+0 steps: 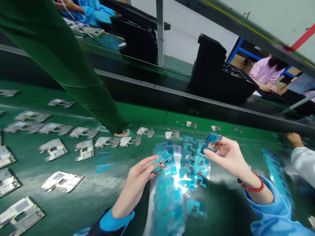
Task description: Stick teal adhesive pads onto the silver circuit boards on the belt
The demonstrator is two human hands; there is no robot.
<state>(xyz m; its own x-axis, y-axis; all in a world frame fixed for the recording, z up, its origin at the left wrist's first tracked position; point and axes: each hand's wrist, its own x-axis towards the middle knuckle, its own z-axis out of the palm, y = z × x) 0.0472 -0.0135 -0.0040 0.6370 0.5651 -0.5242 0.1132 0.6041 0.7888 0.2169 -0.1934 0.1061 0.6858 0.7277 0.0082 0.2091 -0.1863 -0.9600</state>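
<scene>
Holding in left hand (pixel 140 172), between thumb and fingers: first board (pixel 162 159), blue-faced, centre of frame, over long film sheet (pixel 167 203). Holding in right hand (pixel 228 152), by a thumb-and-finger pinch: second board (pixel 211 139), darker blue, tilted, right of centre, beside cut film pieces (pixel 189 154).

Observe silvery boards (pixel 62 181) spread over green surface (pixel 118 186) at left of frame, with a row reaching towards centre; see no blue on these. Note small boards (pixel 191 124) farther back, right of centre, and loose blue film (pixel 102 168) left of centre. Also note green sleeve (pixel 83 72) slanting in from upper left, and co-worker's hand (pixel 294 140) at right edge, near another film strip (pixel 278 173).

Judging progress from layout: would log both held boards as carrying blue film, at least partly; cannot tell whether fully seated. Would log silvery boards as without film, hence most of visible lot probably left. See many blue pieces on sheets. Cannot confirm any finished board set down; too small to judge at far right.
</scene>
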